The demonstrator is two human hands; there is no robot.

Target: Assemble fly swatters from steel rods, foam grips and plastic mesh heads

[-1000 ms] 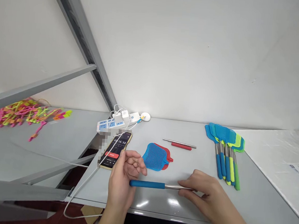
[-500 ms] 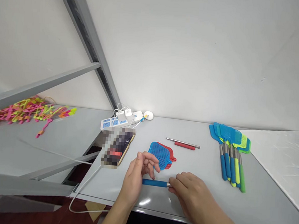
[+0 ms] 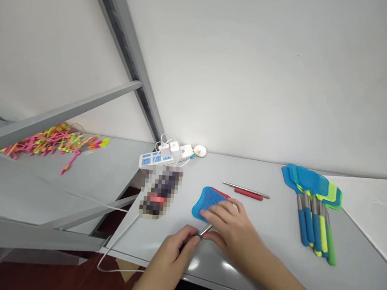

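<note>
My left hand point(image 3: 174, 255) is closed around a blue-sleeved fly swatter handle, its metal rod point(image 3: 205, 229) pointing up and to the right. Over the blue mesh fly swatter head point(image 3: 205, 202) lies my right hand point(image 3: 229, 221), its fingers closed on the neck side, which they hide. My right thumb is close to the rod's tip; whether they touch I cannot tell. A red fly swatter head point(image 3: 221, 193) shows partly behind the blue one. Farther back lie a bare metal rod point(image 3: 243, 189) and a red handle sleeve point(image 3: 248, 194), side by side.
Several assembled fly swatters point(image 3: 315, 212) with blue, yellow and green handles are piled on the right. At the back left stand a power strip point(image 3: 157, 160) with chargers and a blurred phone-like object point(image 3: 161, 194). Colourful corded pieces point(image 3: 56, 141) lie beyond a grey metal frame point(image 3: 79, 104).
My left hand has closed on the blue handle and tilted it upward. My right hand has moved from the rod to the blue swatter head. The view has shifted slightly.
</note>
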